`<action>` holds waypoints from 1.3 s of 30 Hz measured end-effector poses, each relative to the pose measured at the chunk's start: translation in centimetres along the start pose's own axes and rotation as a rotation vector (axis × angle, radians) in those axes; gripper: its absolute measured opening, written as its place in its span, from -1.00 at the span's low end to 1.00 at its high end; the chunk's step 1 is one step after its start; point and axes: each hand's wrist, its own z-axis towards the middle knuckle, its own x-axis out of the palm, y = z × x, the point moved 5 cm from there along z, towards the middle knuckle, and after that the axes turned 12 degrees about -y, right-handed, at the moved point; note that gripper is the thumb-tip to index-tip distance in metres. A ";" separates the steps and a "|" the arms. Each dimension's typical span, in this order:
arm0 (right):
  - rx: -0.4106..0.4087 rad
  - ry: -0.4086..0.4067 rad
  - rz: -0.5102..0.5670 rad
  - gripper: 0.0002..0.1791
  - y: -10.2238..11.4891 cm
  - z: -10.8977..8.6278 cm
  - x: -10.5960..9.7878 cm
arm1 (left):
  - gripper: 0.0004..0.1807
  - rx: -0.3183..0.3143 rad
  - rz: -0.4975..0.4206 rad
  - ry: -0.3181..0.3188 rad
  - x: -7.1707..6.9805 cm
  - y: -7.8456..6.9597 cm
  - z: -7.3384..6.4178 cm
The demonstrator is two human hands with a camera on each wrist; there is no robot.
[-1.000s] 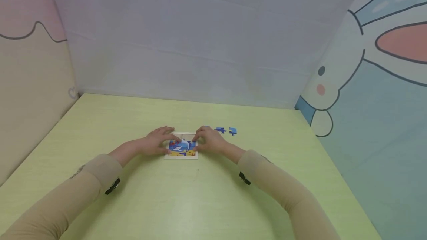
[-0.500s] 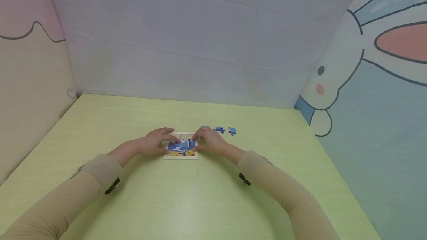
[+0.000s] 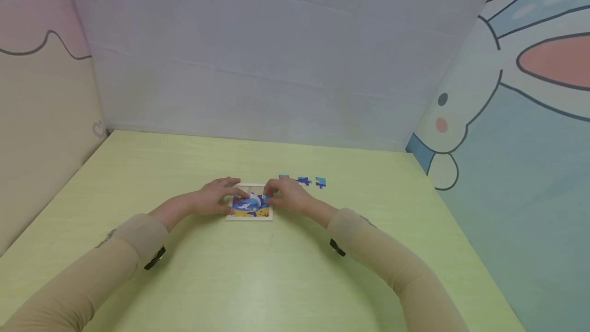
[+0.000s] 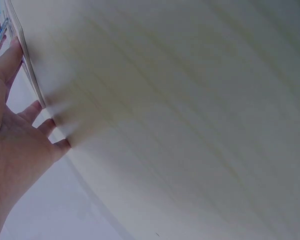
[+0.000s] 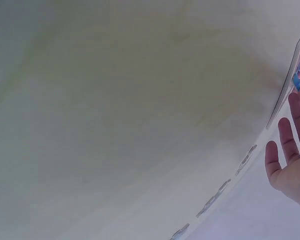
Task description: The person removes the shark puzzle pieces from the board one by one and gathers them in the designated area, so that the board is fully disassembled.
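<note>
- While the right hand (image 3: 290,194) pinches a blue puzzle piece (image 4: 1,31) between thumb and fingertip, its remaining fingers extend, slightly separated, as the right wrist view shows.
- Left hand (image 3: 212,199): spread, not gripping – the thumb lies at the near left corner of the framed puzzle (image 3: 251,219), one finger reaches over the picture, and other fingertips touch the table in the left wrist view.
- Framed puzzle: flat on the table, between the two hands; pale border, a blue-and-white sea animal at its middle, yellow along the near side, bare wood showing along the far side.
- Held piece: tilted, at the right part of the framed puzzle; whether it touches the picture cannot be told.
- Loose pieces (image 3: 303,181): three, blue, in a row just beyond the right hand, the leftmost partly hidden by it.
- Beige sleeves (image 3: 382,250): one on each forearm, a dark clip (image 3: 338,247) below each cuff.
- Table (image 3: 221,281): pale yellow-green – bounded by a plain pale back wall (image 3: 258,55) and, at right, a panel with a rabbit drawing (image 3: 461,101).
</note>
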 end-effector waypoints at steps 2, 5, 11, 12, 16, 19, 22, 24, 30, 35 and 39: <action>0.022 -0.001 0.035 -0.85 0.0 0.0 -0.1 | -0.50 0.000 -0.004 0.001 0.0 0.0 0.0; 0.044 -0.004 0.072 -0.86 0.0 0.0 -0.6 | -0.50 -0.002 -0.007 0.003 -0.1 -0.2 0.0; 0.031 -0.019 0.074 -0.86 -0.1 -0.2 -2.0 | -0.50 -0.006 -0.015 0.006 0.0 -0.1 -0.1; 0.024 -0.024 0.071 -0.86 -0.2 -0.3 -2.2 | -0.50 -0.003 -0.012 0.005 0.1 -0.1 0.0; -0.016 -0.058 0.064 -0.86 -0.5 -0.8 -3.3 | -0.49 0.005 0.000 -0.003 0.5 0.1 0.0; -0.040 -0.079 0.063 -0.86 -0.8 -1.2 -4.1 | -0.49 0.007 0.000 -0.008 0.7 0.2 -0.1; -0.050 -0.088 0.068 -0.87 -1.0 -1.7 -5.0 | -0.49 0.018 0.001 -0.016 0.7 0.0 -0.2; -0.049 -0.091 0.066 -0.87 -1.2 -2.1 -5.5 | -0.50 0.017 -0.002 -0.017 0.6 -0.1 -0.3; -0.024 -0.090 0.052 -0.88 -2.0 -3.5 -6.8 | -0.50 0.009 -0.006 -0.009 0.6 -0.1 -0.4; -0.029 -0.092 0.047 -0.88 -2.8 -4.6 -7.6 | -0.49 -0.002 -0.009 -0.007 0.6 -0.1 -0.5; -0.038 -0.070 0.037 -0.87 -3.6 -5.4 -7.8 | -0.49 -0.012 -0.010 0.000 0.6 0.0 -0.5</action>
